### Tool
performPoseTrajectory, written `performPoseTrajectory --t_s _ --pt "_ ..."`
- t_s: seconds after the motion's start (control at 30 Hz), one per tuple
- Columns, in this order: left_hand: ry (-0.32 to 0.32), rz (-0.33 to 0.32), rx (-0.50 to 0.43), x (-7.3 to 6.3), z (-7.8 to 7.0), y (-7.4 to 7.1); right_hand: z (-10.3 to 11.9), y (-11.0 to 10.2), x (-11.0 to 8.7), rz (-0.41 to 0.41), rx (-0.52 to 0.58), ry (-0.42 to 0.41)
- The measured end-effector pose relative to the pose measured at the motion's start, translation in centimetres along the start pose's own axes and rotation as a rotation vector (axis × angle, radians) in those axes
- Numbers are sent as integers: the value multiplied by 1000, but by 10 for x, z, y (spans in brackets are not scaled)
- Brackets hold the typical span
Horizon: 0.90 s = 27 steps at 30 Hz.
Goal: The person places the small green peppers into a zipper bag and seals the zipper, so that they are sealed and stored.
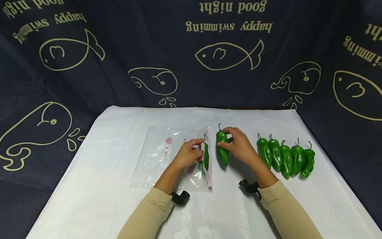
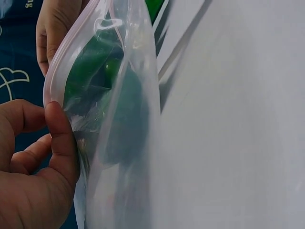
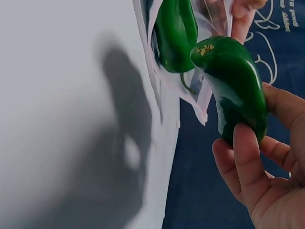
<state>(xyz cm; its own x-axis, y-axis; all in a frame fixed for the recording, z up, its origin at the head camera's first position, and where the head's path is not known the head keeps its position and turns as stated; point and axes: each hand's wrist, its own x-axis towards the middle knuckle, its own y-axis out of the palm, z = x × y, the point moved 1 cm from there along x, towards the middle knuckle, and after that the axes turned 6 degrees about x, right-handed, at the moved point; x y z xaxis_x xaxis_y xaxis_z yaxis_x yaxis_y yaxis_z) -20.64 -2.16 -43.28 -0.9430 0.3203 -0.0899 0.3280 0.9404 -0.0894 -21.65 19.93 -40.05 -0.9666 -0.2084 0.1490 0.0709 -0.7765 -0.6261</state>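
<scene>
My left hand (image 1: 188, 154) pinches the rim of a clear zip bag (image 1: 155, 159) between thumb and finger, and the pink-edged mouth gapes toward the right. Just inside that mouth lies a green pepper (image 3: 176, 36), its stem toward the opening. In my right hand (image 1: 240, 145) is another green pepper (image 1: 222, 149), gripped between thumb and fingers with its stem pointing away from me. It hangs a short way right of the bag's mouth. The right wrist view shows this held pepper (image 3: 233, 86) close in front of the opening. Through the plastic in the left wrist view, green shapes (image 2: 126, 114) look blurred.
Several green peppers (image 1: 286, 159) lie in a row on the white table (image 1: 268, 212) at the right. Another clear plastic sheet or bag (image 1: 215, 215) lies flat at the near edge. Behind the table hangs a dark blue cloth (image 1: 185, 89) with fish drawings.
</scene>
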Motion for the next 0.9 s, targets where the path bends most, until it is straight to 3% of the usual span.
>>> performPoseTrajectory --t_s 0.9 --pt "7 21 -27 2 4 -4 9 36 2 77 53 38"
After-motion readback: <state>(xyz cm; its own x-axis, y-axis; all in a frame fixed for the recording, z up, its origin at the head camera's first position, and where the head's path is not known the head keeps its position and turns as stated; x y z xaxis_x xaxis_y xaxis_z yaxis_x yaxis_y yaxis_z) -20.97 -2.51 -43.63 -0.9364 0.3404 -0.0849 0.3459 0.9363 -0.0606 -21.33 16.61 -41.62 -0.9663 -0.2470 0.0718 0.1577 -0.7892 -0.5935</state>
